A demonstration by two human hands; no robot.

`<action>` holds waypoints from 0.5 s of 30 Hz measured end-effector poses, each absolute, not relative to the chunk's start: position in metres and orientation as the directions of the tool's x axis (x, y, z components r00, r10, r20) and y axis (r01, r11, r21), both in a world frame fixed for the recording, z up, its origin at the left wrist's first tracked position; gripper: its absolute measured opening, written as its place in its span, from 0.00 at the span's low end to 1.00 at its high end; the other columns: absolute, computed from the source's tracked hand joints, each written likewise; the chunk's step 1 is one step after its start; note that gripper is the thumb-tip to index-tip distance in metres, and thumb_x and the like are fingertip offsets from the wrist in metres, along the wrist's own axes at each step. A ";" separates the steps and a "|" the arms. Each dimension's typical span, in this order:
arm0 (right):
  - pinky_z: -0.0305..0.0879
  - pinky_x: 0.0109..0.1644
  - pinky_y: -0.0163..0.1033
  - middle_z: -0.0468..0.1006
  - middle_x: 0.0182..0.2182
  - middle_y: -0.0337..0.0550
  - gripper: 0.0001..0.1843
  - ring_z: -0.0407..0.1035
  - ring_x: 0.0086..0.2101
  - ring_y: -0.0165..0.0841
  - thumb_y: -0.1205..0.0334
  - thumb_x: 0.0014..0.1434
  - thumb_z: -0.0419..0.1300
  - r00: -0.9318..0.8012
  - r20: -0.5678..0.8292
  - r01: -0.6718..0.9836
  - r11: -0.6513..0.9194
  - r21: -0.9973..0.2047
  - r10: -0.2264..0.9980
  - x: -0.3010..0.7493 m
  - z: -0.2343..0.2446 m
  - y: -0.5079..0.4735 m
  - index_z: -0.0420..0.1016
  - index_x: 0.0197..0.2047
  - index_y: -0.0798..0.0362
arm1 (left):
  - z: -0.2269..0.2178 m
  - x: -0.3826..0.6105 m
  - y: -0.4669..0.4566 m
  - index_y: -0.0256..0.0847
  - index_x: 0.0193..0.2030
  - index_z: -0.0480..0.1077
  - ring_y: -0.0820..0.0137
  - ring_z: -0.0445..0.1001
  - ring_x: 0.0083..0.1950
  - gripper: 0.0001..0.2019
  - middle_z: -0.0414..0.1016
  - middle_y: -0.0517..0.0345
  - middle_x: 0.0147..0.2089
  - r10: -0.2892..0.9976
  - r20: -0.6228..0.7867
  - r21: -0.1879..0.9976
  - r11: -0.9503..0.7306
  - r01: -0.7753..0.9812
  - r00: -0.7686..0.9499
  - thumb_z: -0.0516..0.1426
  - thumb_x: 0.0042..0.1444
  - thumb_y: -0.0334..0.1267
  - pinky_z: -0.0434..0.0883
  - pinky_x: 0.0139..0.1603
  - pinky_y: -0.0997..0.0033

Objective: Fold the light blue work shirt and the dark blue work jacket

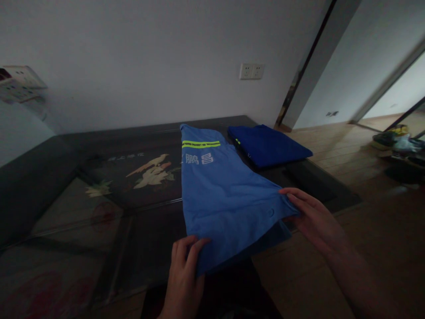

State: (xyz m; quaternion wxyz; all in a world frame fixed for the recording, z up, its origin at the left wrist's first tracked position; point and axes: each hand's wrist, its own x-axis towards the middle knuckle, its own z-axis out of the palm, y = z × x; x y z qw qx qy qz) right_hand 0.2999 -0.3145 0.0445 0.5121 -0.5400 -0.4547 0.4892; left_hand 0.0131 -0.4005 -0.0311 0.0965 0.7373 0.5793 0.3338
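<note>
The fingers [186,246] of the left hand [184,272] are curled over the near left corner of a light blue garment [219,195], closed on the cloth with the fingertips on top. The fingers [295,195] of the right hand [315,219] lie stretched along the near right corner of the same garment; the thumb sits at the fold below them, so the corner is pinched between thumb and fingers. Between the two hands the near hem hangs a little past the edge of the table [66,208], and a lower layer of cloth shows beneath it. A small round button [270,212] sits just beside the right fingertips. The garment is folded into a long strip that runs away from the person, lying flat on the table, narrower at its far end. Near that far end a yellow-green stripe [201,144] crosses it, with white characters [199,158] just below. To the right of the strip, near it at the far corner of the table, lies a darker blue garment [268,144], folded into a flat square. The tabletop is dark and glossy, with a pale bird picture [151,170] to the left of the strip. Behind the table stands a plain wall [133,57] with a double socket [251,71]. A wooden floor [332,141] spreads to the right, where a blurred heap of things [396,139] lies well apart.
</note>
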 end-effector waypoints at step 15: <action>0.70 0.42 0.44 0.81 0.37 0.45 0.20 0.74 0.37 0.41 0.45 0.52 0.57 -0.127 -0.113 0.592 -0.017 -0.806 0.985 0.338 0.005 -0.331 0.80 0.40 0.48 | -0.043 -0.003 -0.404 0.51 0.47 0.74 0.66 0.68 0.41 0.25 0.68 0.52 0.42 0.850 0.479 0.447 -0.452 0.772 0.220 0.50 0.47 0.22 0.72 0.40 0.68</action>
